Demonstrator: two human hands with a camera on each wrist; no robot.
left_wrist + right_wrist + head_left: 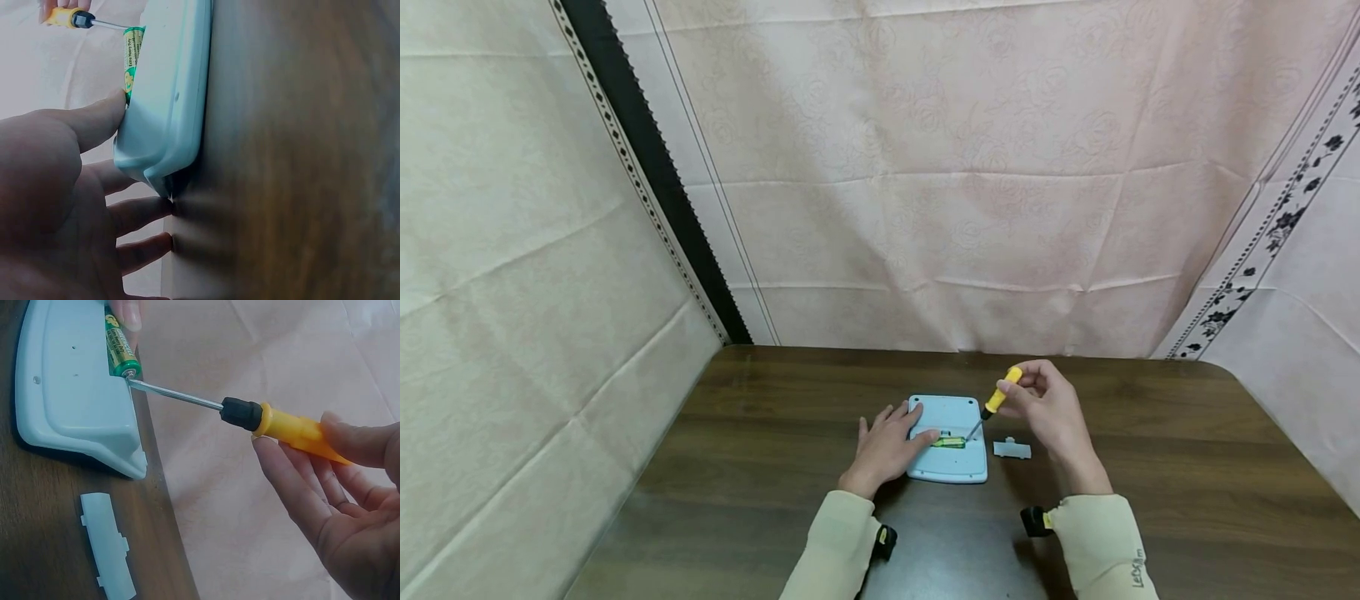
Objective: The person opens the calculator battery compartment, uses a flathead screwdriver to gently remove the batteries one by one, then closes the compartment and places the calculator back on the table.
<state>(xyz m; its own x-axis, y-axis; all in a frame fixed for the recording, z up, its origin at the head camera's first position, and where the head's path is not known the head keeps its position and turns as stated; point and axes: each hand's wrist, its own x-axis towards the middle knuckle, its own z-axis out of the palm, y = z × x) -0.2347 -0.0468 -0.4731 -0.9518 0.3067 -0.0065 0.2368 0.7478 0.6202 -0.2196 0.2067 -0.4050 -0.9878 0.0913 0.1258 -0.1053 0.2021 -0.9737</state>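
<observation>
A light blue flat device [946,467] lies on the table, its battery compartment uncovered. In that compartment sits a green battery [120,347]. My left hand [886,450] rests at the device's left side with fingers spread, its thumb [103,122] by the battery's near end in the left wrist view. My right hand [1051,408] pinches the yellow handle of a screwdriver [290,428] between thumb and fingers. The screwdriver slants down, its metal tip at the battery's other end, by the compartment edge.
A light blue battery cover [1012,450] lies loose on the brown wooden table [760,492], just right of the device. Pale patterned cloth [985,208] hangs behind the table's far edge, with more cloth along the sides.
</observation>
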